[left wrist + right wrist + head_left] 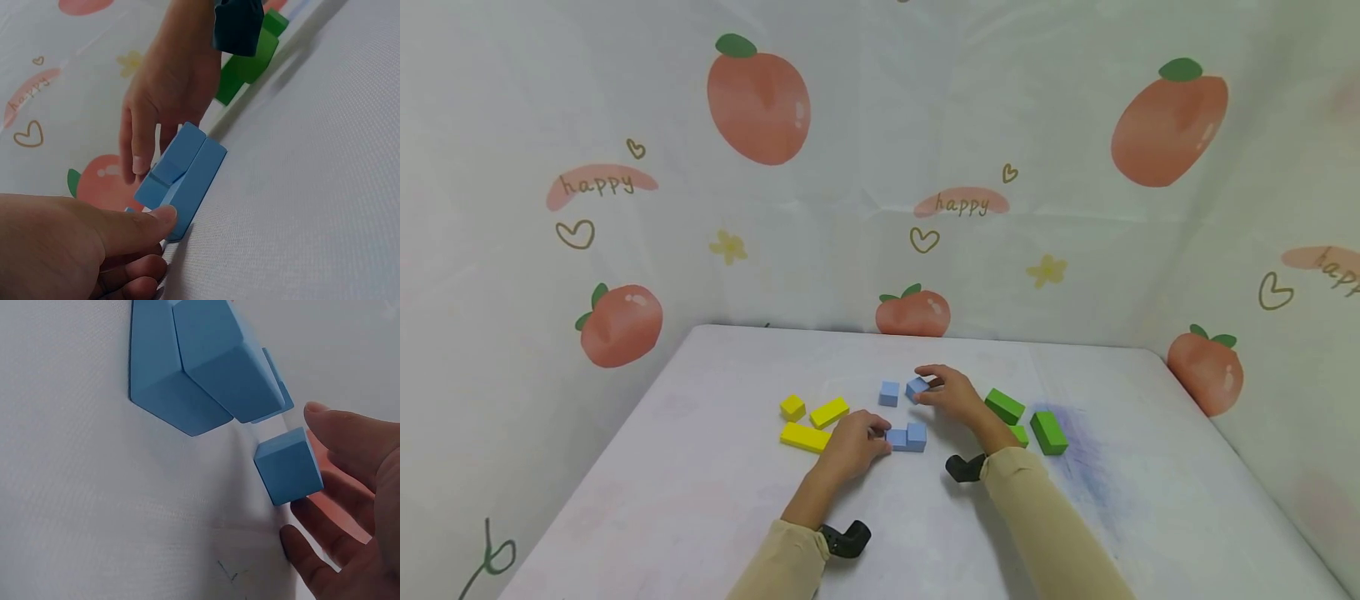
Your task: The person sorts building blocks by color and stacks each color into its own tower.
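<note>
My left hand [852, 443] grips the left end of a long blue block [201, 181], its thumb on the near face. A second blue block [181, 150] lies against that long one. On the far side, my right hand [953, 395] is spread around a small blue cube [289, 467]. In the right wrist view its thumb stands a little apart from the cube, while the fingertips [304, 507] reach the cube's lower edge. Another blue block [889, 393] stands behind the joined blocks, left of the cube.
Yellow blocks lie left of my left hand, among them a cube [792, 407] and a bar [805, 437]. Several green blocks [1049, 432] lie right of my right wrist, partly behind it. A patterned curtain [850, 208] hangs behind the white table [700, 467].
</note>
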{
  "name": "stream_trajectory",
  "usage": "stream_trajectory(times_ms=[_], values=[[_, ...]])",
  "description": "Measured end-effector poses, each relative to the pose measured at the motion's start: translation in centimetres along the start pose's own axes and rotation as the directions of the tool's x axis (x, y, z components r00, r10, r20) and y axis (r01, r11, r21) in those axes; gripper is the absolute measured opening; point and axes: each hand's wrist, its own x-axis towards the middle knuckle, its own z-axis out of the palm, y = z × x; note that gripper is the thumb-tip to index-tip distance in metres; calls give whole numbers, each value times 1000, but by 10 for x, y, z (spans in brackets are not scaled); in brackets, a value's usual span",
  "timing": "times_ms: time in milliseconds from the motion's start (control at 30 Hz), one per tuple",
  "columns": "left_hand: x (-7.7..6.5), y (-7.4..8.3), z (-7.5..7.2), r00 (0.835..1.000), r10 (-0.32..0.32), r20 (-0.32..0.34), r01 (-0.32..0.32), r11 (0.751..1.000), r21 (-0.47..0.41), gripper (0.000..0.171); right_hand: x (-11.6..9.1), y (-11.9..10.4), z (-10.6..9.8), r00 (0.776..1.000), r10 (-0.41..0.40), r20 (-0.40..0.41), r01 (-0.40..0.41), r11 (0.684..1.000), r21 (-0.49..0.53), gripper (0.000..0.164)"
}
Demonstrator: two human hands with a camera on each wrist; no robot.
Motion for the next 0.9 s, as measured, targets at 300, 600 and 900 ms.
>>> stream_trajectory(times_ms=[300,600,900], values=[[0,0,0,1000,0,3,0,1000,-6,27,1,1,0,999,-33,29,34,999,-43,49],[-1,2,0,1000,-13,6,14,1000,-13,27,0,2,-3,998,-53,45,56,996,-65,44],[-2,1,-1,1000,-3,7,3,1000,2,27,0,3,-5,999,2,41,2,996,-91,31]])
